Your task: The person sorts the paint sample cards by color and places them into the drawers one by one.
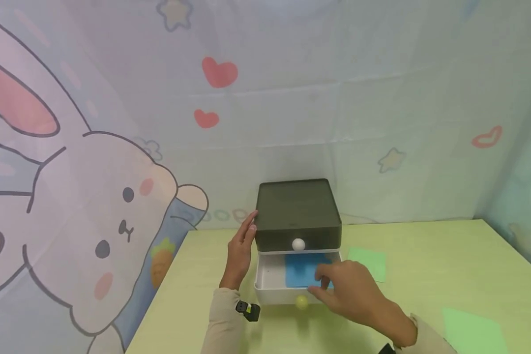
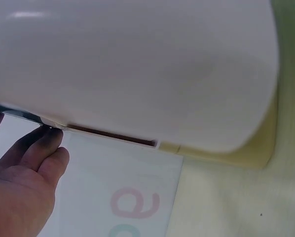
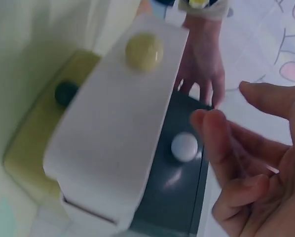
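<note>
A small stacked drawer unit (image 1: 298, 204) has a dark green top drawer with a white knob (image 1: 298, 245). Below it, the white drawer (image 1: 272, 296) with a yellow knob (image 1: 302, 302) is pulled out. Inside that drawer lies a flat blue sheet (image 1: 297, 275). My left hand (image 1: 239, 255) rests along the unit's left side, fingers extended against the dark green part. Over the right front of the pulled-out drawer is my right hand (image 1: 351, 290), fingers loosely bent. The right wrist view shows its thumb and fingers (image 3: 217, 143) apart, with nothing between them.
A green paper sheet (image 1: 369, 264) lies just right of the unit, another green sheet (image 1: 474, 332) nearer the front right. A yellow bottom drawer (image 3: 26, 138) with a dark green knob (image 3: 66, 93) is under the white one. A printed cloth (image 1: 270, 123) hangs behind the table.
</note>
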### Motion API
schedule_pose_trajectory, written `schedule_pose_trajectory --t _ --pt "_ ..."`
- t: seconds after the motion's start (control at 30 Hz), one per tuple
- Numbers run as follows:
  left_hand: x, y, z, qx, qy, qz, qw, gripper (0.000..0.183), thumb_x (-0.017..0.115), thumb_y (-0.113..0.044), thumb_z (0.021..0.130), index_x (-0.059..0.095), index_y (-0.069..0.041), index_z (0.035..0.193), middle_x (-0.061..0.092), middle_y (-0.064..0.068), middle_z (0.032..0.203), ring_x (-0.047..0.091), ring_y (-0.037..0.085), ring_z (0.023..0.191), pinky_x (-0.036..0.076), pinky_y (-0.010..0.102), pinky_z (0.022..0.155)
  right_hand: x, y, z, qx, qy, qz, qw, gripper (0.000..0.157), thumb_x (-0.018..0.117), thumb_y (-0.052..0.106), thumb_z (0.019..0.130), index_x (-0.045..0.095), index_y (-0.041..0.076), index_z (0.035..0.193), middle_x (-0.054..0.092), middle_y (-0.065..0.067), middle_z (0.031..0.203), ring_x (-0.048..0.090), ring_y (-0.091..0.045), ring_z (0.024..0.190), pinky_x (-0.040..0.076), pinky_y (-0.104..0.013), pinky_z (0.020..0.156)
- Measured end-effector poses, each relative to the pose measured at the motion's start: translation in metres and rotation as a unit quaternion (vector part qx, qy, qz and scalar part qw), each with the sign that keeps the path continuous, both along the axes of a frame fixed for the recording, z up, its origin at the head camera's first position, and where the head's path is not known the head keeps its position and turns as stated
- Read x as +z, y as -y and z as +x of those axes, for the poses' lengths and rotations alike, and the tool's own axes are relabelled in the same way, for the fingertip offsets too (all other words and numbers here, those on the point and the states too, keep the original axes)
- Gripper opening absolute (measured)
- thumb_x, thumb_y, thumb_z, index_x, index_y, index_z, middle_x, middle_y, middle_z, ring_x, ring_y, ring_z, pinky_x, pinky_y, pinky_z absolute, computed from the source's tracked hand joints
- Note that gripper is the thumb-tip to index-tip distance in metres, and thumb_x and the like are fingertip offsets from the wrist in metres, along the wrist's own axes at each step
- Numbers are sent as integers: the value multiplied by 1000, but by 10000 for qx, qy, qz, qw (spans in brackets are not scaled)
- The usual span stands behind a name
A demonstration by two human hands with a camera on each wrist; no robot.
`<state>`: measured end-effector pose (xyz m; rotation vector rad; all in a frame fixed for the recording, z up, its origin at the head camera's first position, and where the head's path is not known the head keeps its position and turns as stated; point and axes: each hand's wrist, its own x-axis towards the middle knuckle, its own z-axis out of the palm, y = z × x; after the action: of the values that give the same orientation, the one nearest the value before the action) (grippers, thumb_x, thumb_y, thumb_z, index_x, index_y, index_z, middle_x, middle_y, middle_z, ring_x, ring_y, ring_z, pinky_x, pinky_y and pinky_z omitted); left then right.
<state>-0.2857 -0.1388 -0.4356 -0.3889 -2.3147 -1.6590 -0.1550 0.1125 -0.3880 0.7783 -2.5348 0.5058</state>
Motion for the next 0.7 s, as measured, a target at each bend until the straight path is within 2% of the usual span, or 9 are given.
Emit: schedule_pose_trajectory --t 0.1,0.2,0.27,0.33,0.57,0.7 --pt "0 -1 2 33 -31 -8 10000 41 39 -50 107 43 -49 147 45 -5 158 45 28 146 35 61 118 -10 7 10 -199 753 -278 9966 21 78 38 84 71 21 73 69 13 65 60 0 59 42 -17 52" --pt "2 -2 3 -3 -55 33 10000 41 39 -50 107 43 -48 148 44 -4 159 45 28 146 34 60 118 -22 14 15 -405 1339 -373 9895 39 78 40 84 60 20 56 50 19 51 43 6 50 30 -16 45" --pt "3 -2 1 -2 -72 21 10000 41 39 -50 107 43 -48 148 43 -4 159 45 29 146 35 60 118 -31 21 14 -583 1434 -351 9873 50 78 40 83 47 21 49 33 21 48 30 5 48 21 -16 43" --pt "3 -2 0 13 -75 6 10000 42 39 -50 107 43 -48 148 43 -4 159 45 29 146 35 61 118 -40 27 13 -802 1365 -223 9871 57 80 40 80 36 21 49 21 17 50 23 1 48 15 -18 43" --pt "2 -3 3 65 -24 -15 10000 41 39 -50 107 43 -49 148 45 -3 158 46 29 145 35 60 117 -59 44 8 -1536 607 257 9859 53 82 45 75 43 20 49 43 8 52 36 -7 49 27 -27 41" --pt "2 -4 3 41 -47 16 10000 41 39 -50 107 43 -49 148 45 -4 158 45 28 146 36 60 117 -63 46 6 -1754 282 230 9838 54 80 40 75 38 19 48 38 7 51 32 -8 47 24 -26 40"
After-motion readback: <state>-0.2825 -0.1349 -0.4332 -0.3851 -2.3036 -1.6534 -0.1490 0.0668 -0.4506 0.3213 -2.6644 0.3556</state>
